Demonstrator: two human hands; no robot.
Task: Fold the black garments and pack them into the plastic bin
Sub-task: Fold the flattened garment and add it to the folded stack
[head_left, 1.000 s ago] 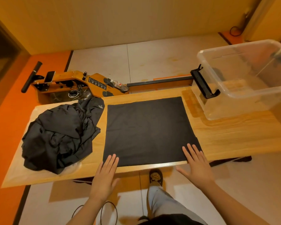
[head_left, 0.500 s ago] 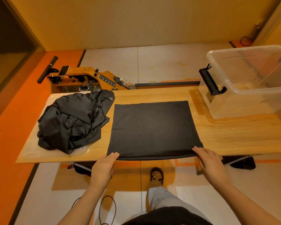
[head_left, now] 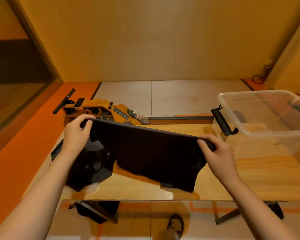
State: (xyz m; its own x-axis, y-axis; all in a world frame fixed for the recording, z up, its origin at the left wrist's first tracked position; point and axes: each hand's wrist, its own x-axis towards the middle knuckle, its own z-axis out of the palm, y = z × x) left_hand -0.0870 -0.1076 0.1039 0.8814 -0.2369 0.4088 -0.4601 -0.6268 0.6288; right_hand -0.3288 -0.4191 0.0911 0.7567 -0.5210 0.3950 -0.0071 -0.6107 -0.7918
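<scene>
I hold a folded black garment up over the wooden table. My left hand grips its left top corner and my right hand grips its right top corner. Its lower edge hangs down and trails on the tabletop. A heap of unfolded black garments lies on the table's left side, partly hidden behind the lifted cloth and my left forearm. The clear plastic bin stands at the table's right end, with a black latch handle on its left side. I see no garment inside it.
An orange rowing machine with a black handle lies on the floor behind the table. A thin clear plastic sheet sits under the heap. My foot shows below the table's front edge. A wall rises at the back.
Both hands closed on the near edge of the flat folded garment and lifted it up off the table; its near edge is now raised and carried toward the far side.
</scene>
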